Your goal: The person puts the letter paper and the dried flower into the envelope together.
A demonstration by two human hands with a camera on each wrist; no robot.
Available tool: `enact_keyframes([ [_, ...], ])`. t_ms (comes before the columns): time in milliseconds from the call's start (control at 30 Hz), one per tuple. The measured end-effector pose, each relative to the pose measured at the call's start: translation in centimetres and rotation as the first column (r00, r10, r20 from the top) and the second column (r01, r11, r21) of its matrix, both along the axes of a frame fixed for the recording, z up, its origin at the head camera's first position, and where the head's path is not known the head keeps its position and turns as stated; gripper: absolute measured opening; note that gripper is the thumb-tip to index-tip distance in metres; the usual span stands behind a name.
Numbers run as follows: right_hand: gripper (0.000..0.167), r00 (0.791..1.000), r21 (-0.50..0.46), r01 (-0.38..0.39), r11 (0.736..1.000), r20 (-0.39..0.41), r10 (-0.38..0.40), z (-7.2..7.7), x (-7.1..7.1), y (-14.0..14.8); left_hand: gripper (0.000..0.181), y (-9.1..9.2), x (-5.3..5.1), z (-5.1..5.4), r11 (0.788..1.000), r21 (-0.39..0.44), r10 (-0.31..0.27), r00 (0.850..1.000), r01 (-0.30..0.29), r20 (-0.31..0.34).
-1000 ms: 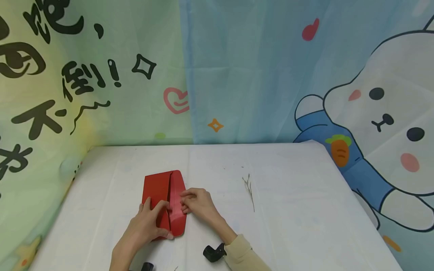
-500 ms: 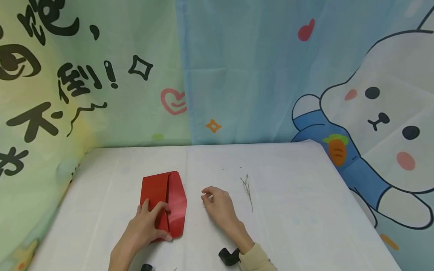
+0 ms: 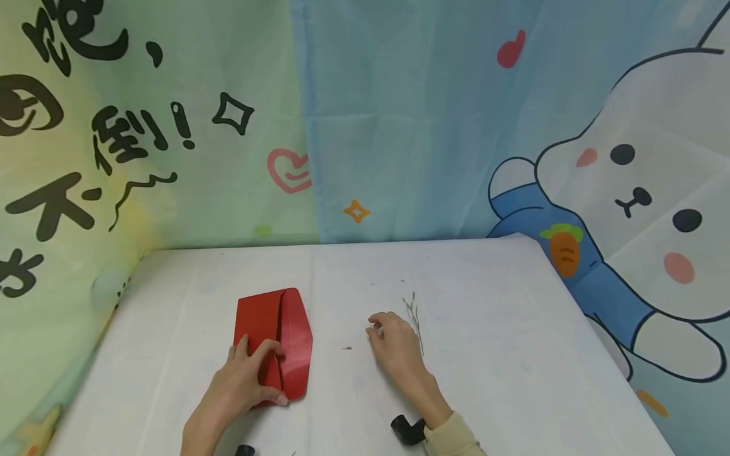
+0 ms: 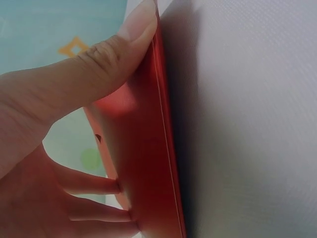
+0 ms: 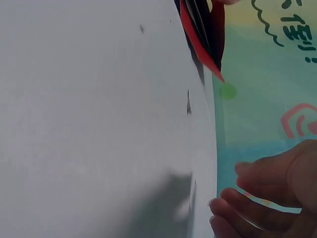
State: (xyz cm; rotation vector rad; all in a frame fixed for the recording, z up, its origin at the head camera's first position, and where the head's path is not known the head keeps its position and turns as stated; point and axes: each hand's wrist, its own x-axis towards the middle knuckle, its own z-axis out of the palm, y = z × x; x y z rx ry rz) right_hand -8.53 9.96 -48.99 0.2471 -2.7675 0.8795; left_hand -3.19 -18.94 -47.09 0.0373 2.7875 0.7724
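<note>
A red envelope (image 3: 256, 320) lies on the white-covered table, its flap (image 3: 295, 348) folded out to the right. My left hand (image 3: 236, 380) grips its near part, thumb at the lower edge and fingers spread over the top. In the left wrist view, the thumb presses one edge of the envelope (image 4: 143, 134) and several fingertips touch its face. My right hand (image 3: 399, 348) is apart from it, fingers loosely bent with nothing visible between them. Just beside that hand lies a thin dry twig (image 3: 414, 316), partly hidden behind it.
A small dark scrap (image 3: 346, 348) lies on the table (image 3: 502, 354) between envelope and right hand. Tiny specks are scattered near the back. A black wrist-worn device (image 3: 407, 430) sits by the right sleeve. A printed curtain (image 3: 399, 126) hangs behind the table.
My right hand has left the envelope's flap and moved right, toward the twig. The dark scrap now shows on the table. The left hand keeps hold of the envelope.
</note>
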Motion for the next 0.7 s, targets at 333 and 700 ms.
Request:
enact_keyframes([
  [333,0.019,0.993,-0.007,0.110,0.994,0.034,-0.110,0.0,-0.3,3.1,0.077,-0.1,0.0,0.0,1.000,-0.011,-0.003,1.000,0.004,0.006],
  [700,0.019,0.937,-0.082,0.314,0.946,0.189,-0.294,-0.1,-1.3,6.8,0.077,0.0,0.0,0.0,0.999,-0.029,-0.025,1.000,0.025,-0.013],
])
